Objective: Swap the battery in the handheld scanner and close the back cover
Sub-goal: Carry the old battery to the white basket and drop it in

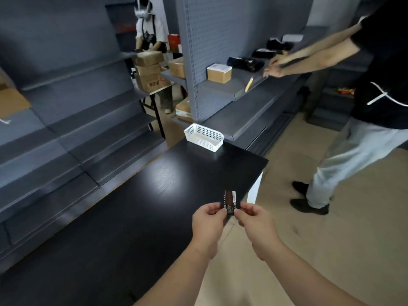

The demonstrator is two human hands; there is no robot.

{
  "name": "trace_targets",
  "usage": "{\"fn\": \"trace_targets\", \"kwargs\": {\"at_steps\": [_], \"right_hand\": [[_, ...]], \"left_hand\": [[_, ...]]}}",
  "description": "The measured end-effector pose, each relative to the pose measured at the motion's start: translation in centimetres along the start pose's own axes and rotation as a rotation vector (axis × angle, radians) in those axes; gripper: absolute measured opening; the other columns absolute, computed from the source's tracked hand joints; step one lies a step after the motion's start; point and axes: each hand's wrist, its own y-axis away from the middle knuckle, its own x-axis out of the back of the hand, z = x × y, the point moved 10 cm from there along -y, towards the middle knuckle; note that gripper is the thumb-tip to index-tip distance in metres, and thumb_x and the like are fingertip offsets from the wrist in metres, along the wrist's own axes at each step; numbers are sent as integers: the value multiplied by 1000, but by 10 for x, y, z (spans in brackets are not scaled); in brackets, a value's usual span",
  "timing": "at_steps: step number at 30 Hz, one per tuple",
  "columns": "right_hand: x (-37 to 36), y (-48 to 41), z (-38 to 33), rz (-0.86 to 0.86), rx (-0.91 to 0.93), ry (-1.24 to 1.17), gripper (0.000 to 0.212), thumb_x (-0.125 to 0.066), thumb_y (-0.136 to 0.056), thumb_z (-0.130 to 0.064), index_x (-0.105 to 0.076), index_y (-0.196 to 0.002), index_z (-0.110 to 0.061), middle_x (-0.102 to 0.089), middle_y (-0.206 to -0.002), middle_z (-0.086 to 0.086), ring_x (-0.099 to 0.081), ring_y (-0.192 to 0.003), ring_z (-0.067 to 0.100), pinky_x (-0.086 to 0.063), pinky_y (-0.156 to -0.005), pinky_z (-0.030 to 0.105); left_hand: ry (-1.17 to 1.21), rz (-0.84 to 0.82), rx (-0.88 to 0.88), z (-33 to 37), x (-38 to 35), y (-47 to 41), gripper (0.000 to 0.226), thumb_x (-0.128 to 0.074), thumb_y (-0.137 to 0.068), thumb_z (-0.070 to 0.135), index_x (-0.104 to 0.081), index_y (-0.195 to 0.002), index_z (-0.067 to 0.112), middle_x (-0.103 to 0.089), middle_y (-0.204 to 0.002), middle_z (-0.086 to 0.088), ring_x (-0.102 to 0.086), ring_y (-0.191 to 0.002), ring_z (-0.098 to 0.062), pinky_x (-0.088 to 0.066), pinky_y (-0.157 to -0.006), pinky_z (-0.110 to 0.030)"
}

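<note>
A flat black battery [230,202] with a red stripe and white print is held upright over the right edge of the black table [136,213]. My left hand [208,224] pinches its lower left edge and my right hand [254,224] pinches its lower right edge, thumbs on the printed face. The handheld scanner and its back cover are not in view.
A white perforated basket [204,136] stands at the table's far corner. Grey shelving [66,120] runs along the left and behind. A person in a black shirt [379,62] stands to the right, reaching onto a shelf with boxes [219,72]. Another person [148,29] stands far back.
</note>
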Motion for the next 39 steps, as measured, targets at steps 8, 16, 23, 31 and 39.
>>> {"fn": "trace_targets", "kwargs": {"at_steps": [8,16,23,31,39], "right_hand": [[90,-92,-50,71,35,-20,16,-72,-83,-3,-72,-92,-16,-76,-86,3,-70,-77,14,-58,-76,32],[129,-173,-68,129,21,38,17,-77,-80,-15,-73,-94,-23,-77,-83,-1,-71,-74,18,-60,-78,37],[129,-270,-85,187,-1,43,17,-77,-79,-12,-72,-92,-21,-76,-84,1,-67,-69,14,-55,-69,27],[115,-366,-105,167,-40,78,17,-76,-79,-8,-73,-92,-19,-76,-89,6,-67,-69,10,-56,-70,27],[75,-450,-131,3,-77,142,16,-70,-85,-7,-69,-97,-18,-73,-96,6,-69,-87,18,-58,-82,34]], "left_hand": [[-43,-110,5,27,-135,-54,15,-67,-85,0,-71,-98,7,-78,-88,-12,-71,-65,-16,-59,-69,-30],[-109,-152,34,32,-205,-121,16,-71,-81,8,-73,-96,15,-78,-90,-9,-68,-74,-20,-59,-80,-38],[-146,-180,19,48,-253,-212,15,-69,-85,3,-71,-96,12,-77,-86,-6,-67,-73,-15,-59,-76,-28],[-175,-186,79,68,-289,-294,18,-69,-86,1,-67,-89,19,-74,-83,-3,-68,-77,-13,-58,-75,-27],[-155,-57,132,81,-294,-368,20,-70,-86,6,-69,-104,16,-76,-95,-3,-72,-90,-16,-60,-84,-34]]}}
